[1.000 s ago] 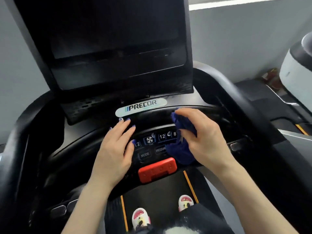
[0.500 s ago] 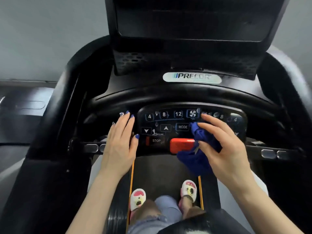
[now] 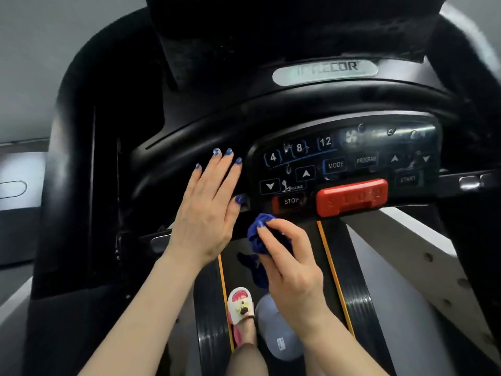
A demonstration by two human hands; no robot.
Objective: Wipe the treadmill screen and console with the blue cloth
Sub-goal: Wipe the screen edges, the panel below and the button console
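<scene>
The black treadmill console [image 3: 349, 158] carries a button panel with numbers, MODE, PROGRAM, STOP and START, and a red stop bar [image 3: 352, 198] along its lower edge. Only the bottom of the dark screen [image 3: 284, 31] shows at the top. My right hand [image 3: 290, 270] grips the bunched blue cloth [image 3: 257, 234] just below the console's lower left corner, under the STOP button. My left hand [image 3: 210, 207] lies flat with straight fingers on the black handlebar [image 3: 168, 156] left of the panel.
Below the console runs the black belt [image 3: 349, 294] with orange side lines. My foot in a white and pink slipper [image 3: 241, 305] stands on it. Grey side rails [image 3: 401, 256] flank the belt. A silver PRECOR badge [image 3: 325, 71] sits above the handlebar.
My right hand has carried the cloth from the panel's right part down and left, below the STOP button. The view has swung left and down. My left hand stays flat on the handlebar.
</scene>
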